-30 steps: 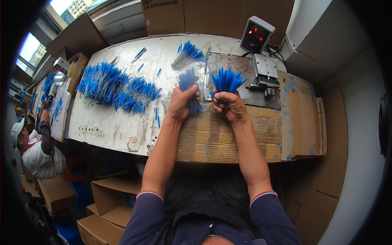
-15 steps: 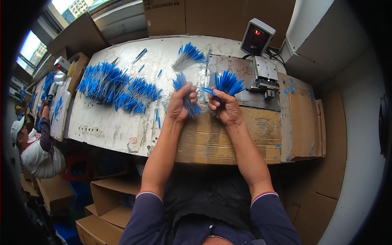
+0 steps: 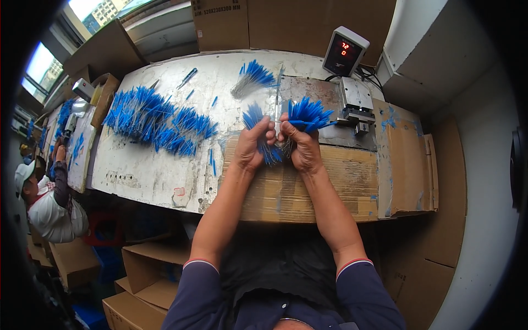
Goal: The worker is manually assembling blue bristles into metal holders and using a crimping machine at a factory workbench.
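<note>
Closed fingers of my left hand [image 3: 254, 146] hold a bundle of thin blue and pale wires [image 3: 253, 115], which sticks out above and below the fist. Just beside it, my right hand [image 3: 301, 144] grips a second wire bundle [image 3: 311, 113], its blue ends fanned upward. One blue strand lies sideways across the base of that fan, pointing right. The two thumbs almost meet over the cardboard edge. Beyond the hands, a loose bunch of the same wires [image 3: 254, 80] lies on the table. To the left spreads a large heap of blue-ended wires [image 3: 143, 113].
A small metal machine [image 3: 357, 104] stands on a steel plate at the right, with a red-digit display [image 3: 345, 52] behind it. Taped cardboard [image 3: 330, 181] covers the table's near edge. A screwdriver [image 3: 188, 77] lies behind the heap. Another person [image 3: 52, 203] works at the far left.
My left hand has moved right and closer to my right hand. The strand between the hands now lies across the right-hand bundle. A second red digit line shows on the display.
</note>
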`<control>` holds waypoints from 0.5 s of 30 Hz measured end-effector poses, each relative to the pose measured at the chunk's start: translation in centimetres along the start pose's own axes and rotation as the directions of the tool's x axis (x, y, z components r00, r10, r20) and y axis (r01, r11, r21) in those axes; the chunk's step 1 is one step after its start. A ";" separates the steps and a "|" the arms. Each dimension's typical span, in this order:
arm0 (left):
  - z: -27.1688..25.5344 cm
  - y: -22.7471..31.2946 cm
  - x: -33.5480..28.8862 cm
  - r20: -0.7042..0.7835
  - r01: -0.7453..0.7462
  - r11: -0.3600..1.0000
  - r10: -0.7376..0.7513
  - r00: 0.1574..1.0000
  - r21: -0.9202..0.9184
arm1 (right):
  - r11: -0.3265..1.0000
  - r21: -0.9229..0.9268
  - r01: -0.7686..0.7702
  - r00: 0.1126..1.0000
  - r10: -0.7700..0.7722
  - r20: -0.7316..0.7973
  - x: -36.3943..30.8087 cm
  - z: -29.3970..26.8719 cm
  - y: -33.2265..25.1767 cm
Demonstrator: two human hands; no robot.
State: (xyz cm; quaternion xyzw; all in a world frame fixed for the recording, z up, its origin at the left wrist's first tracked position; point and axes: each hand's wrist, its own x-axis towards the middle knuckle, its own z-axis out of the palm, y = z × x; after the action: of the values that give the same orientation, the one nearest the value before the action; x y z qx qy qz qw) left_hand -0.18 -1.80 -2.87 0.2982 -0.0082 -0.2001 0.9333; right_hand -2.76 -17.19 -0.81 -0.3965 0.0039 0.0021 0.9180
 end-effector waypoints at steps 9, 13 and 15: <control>0.0 0.8 -0.1 -0.047 -0.056 0.995 0.052 0.998 -0.082 | 0.972 0.198 0.128 0.992 -0.128 -0.011 0.8 -2.8 -4.0; 0.2 0.2 0.2 -0.120 -0.045 0.999 0.041 0.992 -0.027 | 0.979 -0.194 0.057 0.994 -0.073 -0.077 0.7 -1.7 -2.2; 0.3 0.3 0.0 -0.150 -0.041 0.999 0.045 0.988 0.028 | 0.965 -0.259 0.040 0.996 -0.059 -0.066 0.4 -0.2 -1.1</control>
State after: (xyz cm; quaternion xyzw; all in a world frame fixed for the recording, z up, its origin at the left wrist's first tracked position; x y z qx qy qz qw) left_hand -0.12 -1.75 -2.47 0.3238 0.0531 -0.1566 0.9316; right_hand -2.36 -18.13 -0.14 -0.5121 0.0273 -0.0347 0.8578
